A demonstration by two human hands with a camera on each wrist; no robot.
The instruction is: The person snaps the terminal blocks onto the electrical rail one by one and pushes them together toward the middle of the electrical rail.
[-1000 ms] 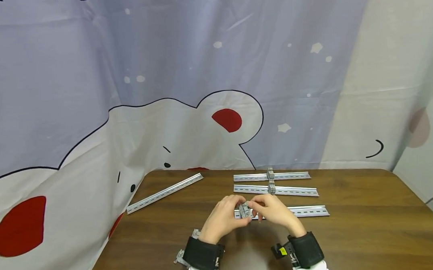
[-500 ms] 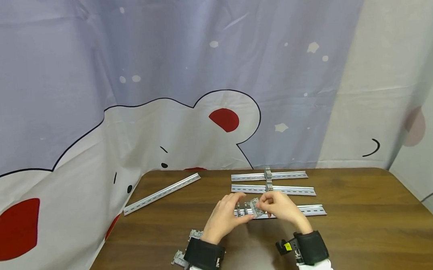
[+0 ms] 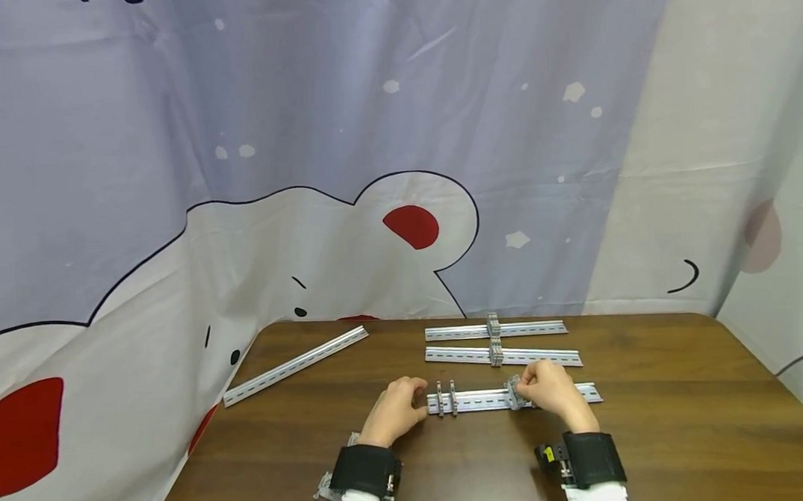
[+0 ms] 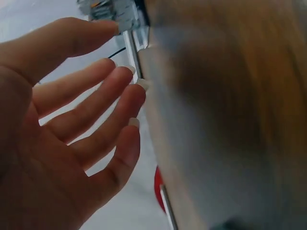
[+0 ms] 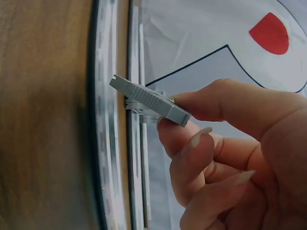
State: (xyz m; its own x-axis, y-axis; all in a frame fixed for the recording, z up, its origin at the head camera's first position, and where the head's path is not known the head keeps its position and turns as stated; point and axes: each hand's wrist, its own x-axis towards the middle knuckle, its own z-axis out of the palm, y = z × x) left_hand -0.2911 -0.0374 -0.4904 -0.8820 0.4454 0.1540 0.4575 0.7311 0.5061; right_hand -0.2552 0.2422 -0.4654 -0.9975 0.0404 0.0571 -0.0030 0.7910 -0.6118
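Observation:
My right hand (image 3: 552, 393) pinches a grey terminal block (image 5: 151, 101) between thumb and fingers, above the right part of the nearest slotted DIN rail (image 3: 478, 401). The block is tilted in the right wrist view. Two thin terminal blocks (image 3: 447, 399) stand upright, slightly apart, near that rail's left end. Just left of them is my left hand (image 3: 391, 413), its fingers relaxed and holding nothing. In the left wrist view its thumb overlaps grey blocks (image 4: 125, 14); contact cannot be told.
Behind lie two more DIN rails (image 3: 460, 353), each with clustered terminal blocks (image 3: 496, 351) near the middle. Another rail (image 3: 295, 366) lies slanted at the left. Loose grey blocks (image 3: 327, 488) lie by the left wrist, partly hidden. A printed curtain (image 3: 539, 162) hangs behind the table.
My right hand has carried the terminal block rightward along the rail. The left hand has drawn back to the left, bringing the two standing blocks into full view.

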